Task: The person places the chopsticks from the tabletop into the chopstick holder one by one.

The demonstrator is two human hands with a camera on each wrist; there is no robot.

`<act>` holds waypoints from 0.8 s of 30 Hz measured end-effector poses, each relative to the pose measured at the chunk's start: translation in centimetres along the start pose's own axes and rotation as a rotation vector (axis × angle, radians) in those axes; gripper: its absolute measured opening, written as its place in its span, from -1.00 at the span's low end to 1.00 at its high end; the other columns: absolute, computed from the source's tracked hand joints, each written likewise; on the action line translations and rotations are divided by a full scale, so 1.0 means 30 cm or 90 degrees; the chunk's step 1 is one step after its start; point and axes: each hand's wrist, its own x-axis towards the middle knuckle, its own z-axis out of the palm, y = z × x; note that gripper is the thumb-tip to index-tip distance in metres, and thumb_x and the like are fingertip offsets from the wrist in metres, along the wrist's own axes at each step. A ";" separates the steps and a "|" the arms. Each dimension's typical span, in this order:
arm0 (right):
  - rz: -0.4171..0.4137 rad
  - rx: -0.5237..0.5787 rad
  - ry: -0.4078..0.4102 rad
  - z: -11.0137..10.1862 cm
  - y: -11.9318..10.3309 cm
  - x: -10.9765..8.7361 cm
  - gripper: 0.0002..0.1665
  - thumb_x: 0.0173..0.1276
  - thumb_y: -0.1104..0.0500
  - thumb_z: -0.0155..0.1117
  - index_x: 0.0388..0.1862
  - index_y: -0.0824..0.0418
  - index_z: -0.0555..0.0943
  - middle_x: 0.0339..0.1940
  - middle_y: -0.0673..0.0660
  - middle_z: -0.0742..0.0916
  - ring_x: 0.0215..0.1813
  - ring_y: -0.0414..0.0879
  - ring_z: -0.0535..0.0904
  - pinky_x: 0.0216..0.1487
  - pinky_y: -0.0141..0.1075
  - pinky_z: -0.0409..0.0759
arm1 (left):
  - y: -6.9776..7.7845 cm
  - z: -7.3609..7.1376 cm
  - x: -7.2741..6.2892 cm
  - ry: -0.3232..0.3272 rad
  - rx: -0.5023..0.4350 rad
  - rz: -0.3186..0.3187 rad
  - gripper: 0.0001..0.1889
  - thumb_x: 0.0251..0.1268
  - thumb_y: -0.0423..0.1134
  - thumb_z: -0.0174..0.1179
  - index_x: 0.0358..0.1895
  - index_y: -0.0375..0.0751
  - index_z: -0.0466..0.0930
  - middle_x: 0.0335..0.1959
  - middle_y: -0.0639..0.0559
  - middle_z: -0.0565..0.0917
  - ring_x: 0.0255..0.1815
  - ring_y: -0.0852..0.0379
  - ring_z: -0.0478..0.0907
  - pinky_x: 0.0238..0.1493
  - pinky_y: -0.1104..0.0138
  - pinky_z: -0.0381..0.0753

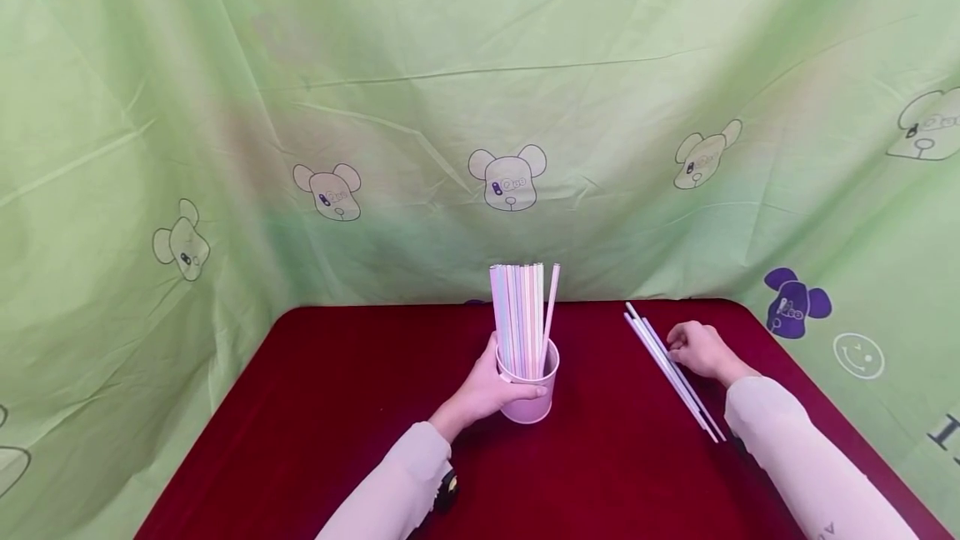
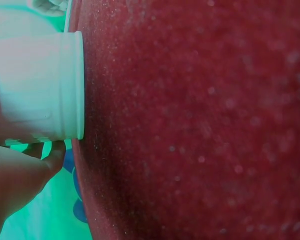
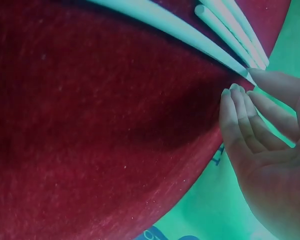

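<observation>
My left hand (image 1: 491,386) grips a pink bucket-shaped cup (image 1: 528,408) from its left side, thumb across the front. A dense bundle of pastel straws (image 1: 517,315) stands in the cup, and a single pink straw (image 1: 552,307) leans apart at its right. In the left wrist view the cup (image 2: 40,85) appears sideways, its base by the red cloth. To the right, my right hand (image 1: 701,350) is over a few pale straws (image 1: 667,369) lying slanted on the table. The right wrist view shows its thumb and extended fingertips around the nearest straw (image 3: 180,30), with a gap between them.
A dark red cloth (image 1: 337,407) covers the table. Behind it and at both sides hangs a green curtain (image 1: 420,107) printed with bear heads. A small black object (image 1: 447,490) shows beneath my left sleeve.
</observation>
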 end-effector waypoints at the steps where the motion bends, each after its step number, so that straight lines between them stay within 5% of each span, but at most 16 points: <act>1: 0.002 0.000 0.000 0.001 0.002 -0.001 -0.82 0.06 0.38 0.44 -0.36 0.43 0.64 -0.51 0.10 0.71 -0.40 -0.10 0.60 -0.29 -0.18 0.57 | 0.000 0.000 0.000 0.000 0.000 0.000 0.04 -0.16 -0.20 0.66 0.45 0.04 0.19 0.22 0.14 0.55 0.21 0.17 0.51 0.33 0.16 0.43; 11: 0.026 -0.013 -0.025 -0.012 0.005 -0.010 -0.90 0.04 0.37 0.40 -0.45 0.38 0.64 -0.58 0.03 0.67 -0.46 -0.11 0.56 -0.31 -0.15 0.56 | 0.002 -0.001 0.002 -0.002 0.006 0.003 0.05 -0.14 -0.20 0.66 0.46 0.01 0.18 0.24 0.11 0.54 0.23 0.15 0.51 0.33 0.16 0.43; 24: 0.114 0.074 -0.068 -0.050 0.017 -0.034 -0.96 0.17 0.45 0.30 -0.45 0.46 0.65 -0.60 0.11 0.71 -0.56 -0.09 0.69 -0.48 -0.28 0.68 | 0.002 -0.002 0.000 -0.001 0.002 0.008 0.03 -0.13 -0.19 0.66 0.46 -0.03 0.19 0.24 0.06 0.54 0.23 0.12 0.50 0.33 0.13 0.44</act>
